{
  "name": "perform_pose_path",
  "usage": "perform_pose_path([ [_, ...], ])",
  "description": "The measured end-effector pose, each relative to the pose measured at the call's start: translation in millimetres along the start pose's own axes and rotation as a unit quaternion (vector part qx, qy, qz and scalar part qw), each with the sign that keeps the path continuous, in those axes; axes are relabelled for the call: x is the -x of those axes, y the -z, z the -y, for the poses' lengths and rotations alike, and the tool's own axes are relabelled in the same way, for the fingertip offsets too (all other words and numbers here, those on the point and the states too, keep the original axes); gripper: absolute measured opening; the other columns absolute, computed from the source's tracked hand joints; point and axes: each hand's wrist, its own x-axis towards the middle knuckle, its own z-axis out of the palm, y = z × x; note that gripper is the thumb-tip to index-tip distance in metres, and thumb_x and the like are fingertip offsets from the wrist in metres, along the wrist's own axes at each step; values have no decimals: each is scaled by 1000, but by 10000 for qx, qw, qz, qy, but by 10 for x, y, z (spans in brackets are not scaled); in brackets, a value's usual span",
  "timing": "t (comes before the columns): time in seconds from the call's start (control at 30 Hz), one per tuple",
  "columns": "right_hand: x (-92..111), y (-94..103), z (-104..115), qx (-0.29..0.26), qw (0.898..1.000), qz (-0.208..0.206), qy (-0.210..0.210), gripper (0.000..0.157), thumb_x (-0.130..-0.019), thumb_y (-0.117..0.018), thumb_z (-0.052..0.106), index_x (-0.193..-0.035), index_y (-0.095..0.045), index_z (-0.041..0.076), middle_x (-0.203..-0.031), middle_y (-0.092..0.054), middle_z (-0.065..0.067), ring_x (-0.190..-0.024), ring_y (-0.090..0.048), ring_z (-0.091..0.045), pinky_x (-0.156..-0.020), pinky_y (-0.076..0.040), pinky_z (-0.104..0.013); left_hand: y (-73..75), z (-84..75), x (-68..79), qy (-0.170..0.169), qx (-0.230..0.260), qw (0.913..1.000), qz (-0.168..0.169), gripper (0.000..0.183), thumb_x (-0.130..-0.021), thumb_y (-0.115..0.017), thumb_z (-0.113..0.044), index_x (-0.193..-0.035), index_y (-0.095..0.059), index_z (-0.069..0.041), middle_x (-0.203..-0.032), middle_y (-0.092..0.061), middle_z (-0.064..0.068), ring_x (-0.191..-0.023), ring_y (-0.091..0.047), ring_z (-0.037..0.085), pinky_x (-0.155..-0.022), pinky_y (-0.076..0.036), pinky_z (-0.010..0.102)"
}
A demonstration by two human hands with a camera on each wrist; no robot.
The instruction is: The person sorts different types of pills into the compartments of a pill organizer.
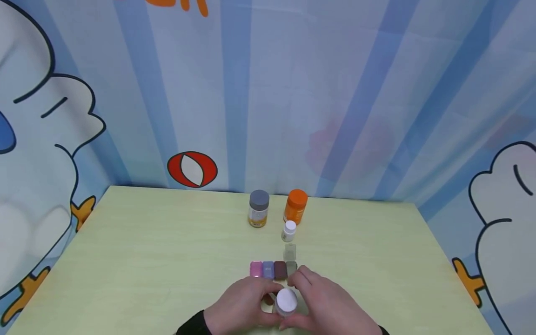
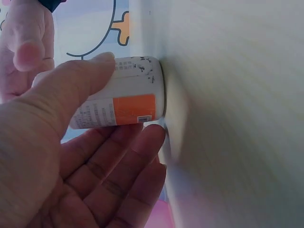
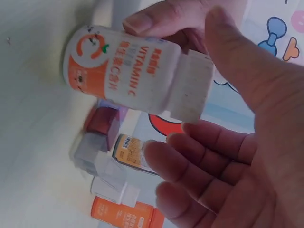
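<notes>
A white vitamin C bottle (image 1: 286,301) with an orange-and-white label stands upright at the table's near side. My left hand (image 1: 244,303) grips its body between thumb and fingers, seen closely in the left wrist view (image 2: 85,90). Around the ridged white cap (image 3: 190,88), the fingers of my right hand (image 1: 328,302) are loosely spread, fingertips right at its edge. Just beyond the hands lies a row of small coloured compartments, pink (image 1: 256,269), blue (image 1: 268,270), maroon (image 1: 280,270) and grey (image 1: 291,268). The grey one's clear lid (image 1: 290,252) is flipped up.
Farther back stand a grey-capped bottle (image 1: 258,209), an orange bottle (image 1: 295,207) and a small white-capped bottle (image 1: 289,231). The pale table (image 1: 167,242) ends at a striped cartoon curtain (image 1: 272,93).
</notes>
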Motion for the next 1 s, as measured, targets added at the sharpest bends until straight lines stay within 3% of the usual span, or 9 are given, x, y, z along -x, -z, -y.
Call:
perform_pose_path([
  [0.1,-18,5,-1,-20,9997,194,-113,49,-72,-57,68,-104,-50,31,-90,-48,16,-76,-47,-1,-66,-47,-20,-7,4,3,2,-72,10000,-14,30,-69,-72,-53,-94,-59,-41,-80,-58,-23,-75,-53,-1,-64,-43,19],
  [0.27,-6,44,-23,-148,9983,519,198,42,-80,-62,50,-118,-47,37,-104,-48,18,-89,-49,-4,-75,-49,-22,-6,-2,5,3,-121,9999,-65,33,-71,-73,-49,-99,-59,-39,-83,-58,-24,-74,-53,-2,-65,-44,20],
  [0.37,18,41,-23,-254,9987,421,153,49,-78,-63,54,-120,-46,36,-104,-48,18,-88,-50,-4,-73,-48,-21,-1,-9,3,35,-99,9999,-63,36,-70,-73,-51,-100,-59,-39,-84,-58,-24,-75,-53,-3,-67,-44,20],
  [0.5,18,26,-28,-281,9991,296,-134,52,-70,-59,68,-109,-49,34,-95,-49,18,-79,-50,-3,-67,-47,-21,-2,-16,-8,67,-128,9999,-2,33,-69,-72,-54,-96,-60,-41,-83,-58,-25,-76,-53,-2,-67,-44,20],
  [0.63,9,31,-49,-63,9990,370,256,42,-79,-59,56,-116,-49,38,-104,-49,18,-87,-49,-3,-73,-48,-21,3,-24,-5,186,-152,9997,27,33,-69,-73,-52,-97,-60,-39,-83,-58,-24,-74,-52,-1,-66,-44,21],
  [0.73,22,38,-53,-152,9982,436,391,52,-80,-61,52,-127,-42,40,-113,-46,18,-94,-48,-3,-78,-48,-22,12,-30,6,261,-69,9996,14,34,-69,-73,-51,-98,-61,-37,-84,-59,-24,-75,-53,-1,-67,-45,22],
  [0.9,15,9,-31,-309,9990,306,93,55,-73,-59,65,-118,-46,37,-103,-47,19,-86,-50,-3,-72,-48,-21,19,-35,19,215,-31,9998,-5,32,-70,-73,-51,-97,-61,-39,-85,-59,-24,-76,-53,-2,-68,-44,22],
  [1.0,11,0,-34,-19,9989,216,413,46,-80,-59,55,-121,-46,36,-105,-47,18,-88,-48,-3,-74,-48,-20,21,-31,27,205,-67,9998,-32,33,-70,-73,-51,-98,-61,-38,-85,-59,-24,-76,-53,-2,-67,-44,21],
])
